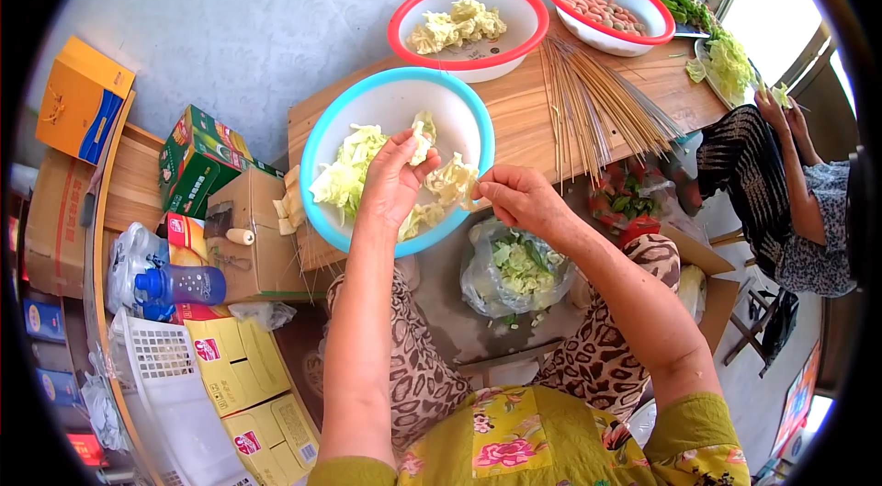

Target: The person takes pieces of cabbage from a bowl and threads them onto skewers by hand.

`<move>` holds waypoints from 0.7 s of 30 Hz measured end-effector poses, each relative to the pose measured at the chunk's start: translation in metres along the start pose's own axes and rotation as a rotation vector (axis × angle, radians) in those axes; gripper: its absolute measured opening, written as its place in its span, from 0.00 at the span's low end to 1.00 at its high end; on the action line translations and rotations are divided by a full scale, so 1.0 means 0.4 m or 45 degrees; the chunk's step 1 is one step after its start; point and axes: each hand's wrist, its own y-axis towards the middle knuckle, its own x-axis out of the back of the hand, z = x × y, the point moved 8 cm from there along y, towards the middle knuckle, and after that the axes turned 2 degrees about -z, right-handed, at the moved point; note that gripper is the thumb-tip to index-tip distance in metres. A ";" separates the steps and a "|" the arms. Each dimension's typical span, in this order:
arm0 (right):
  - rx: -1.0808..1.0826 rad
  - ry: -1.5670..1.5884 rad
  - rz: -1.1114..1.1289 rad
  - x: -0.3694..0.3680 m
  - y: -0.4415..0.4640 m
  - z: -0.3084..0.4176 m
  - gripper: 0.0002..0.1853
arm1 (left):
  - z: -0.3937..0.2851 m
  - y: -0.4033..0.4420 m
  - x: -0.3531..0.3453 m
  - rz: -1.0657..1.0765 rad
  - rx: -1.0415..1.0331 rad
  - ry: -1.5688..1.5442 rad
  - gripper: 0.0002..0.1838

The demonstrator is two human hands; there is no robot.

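Note:
My left hand (393, 172) is above a white basin with a blue rim (323, 135), its fingers pinching a pale cabbage leaf (424, 139). At the basin's right side, my right hand (525, 201) is closed, fingertips at the edge of a crinkled yellowish leaf piece (452, 181). Whether a thin skewer runs through that piece I cannot tell. Cut cabbage (356, 164) lies inside the basin below my hands. To the right on the wooden table, many thin skewers (602, 105) are fanned out.
Behind stand a red-rimmed basin (401, 38) with cabbage pieces and another red-rimmed basin (562, 16) holding pinkish pieces. Below the table edge is a plastic bag of chopped greens (524, 267). Cartons (262, 229) stand at left. Another person (795, 183) handles greens at right.

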 end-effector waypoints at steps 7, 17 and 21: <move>0.011 0.000 -0.012 -0.001 0.000 0.000 0.11 | 0.000 0.003 0.002 0.011 0.000 0.016 0.12; 0.021 -0.014 -0.031 0.000 0.007 -0.013 0.11 | -0.004 0.004 0.008 0.019 -0.025 0.063 0.11; 0.035 -0.018 -0.017 0.000 0.009 -0.018 0.11 | -0.003 0.006 0.015 0.038 0.000 0.081 0.11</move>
